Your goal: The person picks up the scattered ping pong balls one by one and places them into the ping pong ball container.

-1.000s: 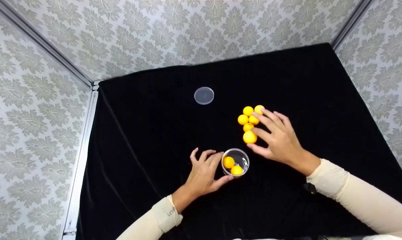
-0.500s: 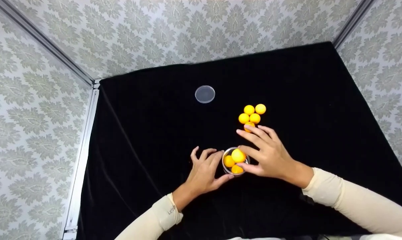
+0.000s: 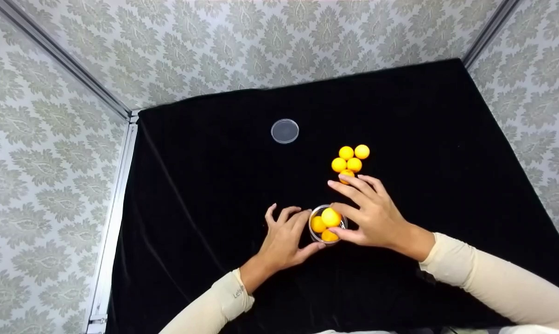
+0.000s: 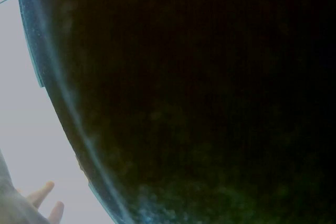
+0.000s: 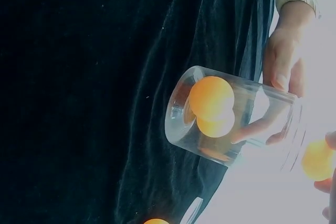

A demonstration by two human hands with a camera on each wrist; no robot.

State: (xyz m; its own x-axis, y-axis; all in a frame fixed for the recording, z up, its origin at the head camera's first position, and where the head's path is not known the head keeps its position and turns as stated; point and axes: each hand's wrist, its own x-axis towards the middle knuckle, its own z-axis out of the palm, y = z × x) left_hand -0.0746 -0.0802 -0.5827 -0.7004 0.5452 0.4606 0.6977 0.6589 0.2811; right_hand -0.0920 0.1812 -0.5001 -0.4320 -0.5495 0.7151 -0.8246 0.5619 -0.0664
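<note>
right hand point(image 3: 377, 220) pinched one orange ball point(image 3: 330, 216) between thumb and index finger, the gap no wider than the ball; its other fingers were spread forward, loosely bent, over the nearest ball of the loose group. contact there: could not tell. left hand point(image 3: 282, 241) gripped the transparent jar point(image 5: 239, 93), thumb on one side and fingers on the other. the left wrist view was too dark to add anything.

location: pinched ball above the jar's mouth, just outside the rim by the right wrist view; two balls point(image 5: 211, 98) lay at the jar's bottom. five loose balls point(image 3: 354, 165) sat on the black cloth point(image 3: 214, 162), beyond the jar; a transparent disc point(image 3: 285, 131) lay apart from them.

technique, as judged: the ball needed centring over the mouth and lowering before release, since a high drop risked a bounce off the two below. thumb and index finger had to part evenly, without knocking the rim. a light left grip seemed enough to steady the jar. the spread fingers were best lifted, lest they nudge the nearest ball and set the group rolling.
</note>
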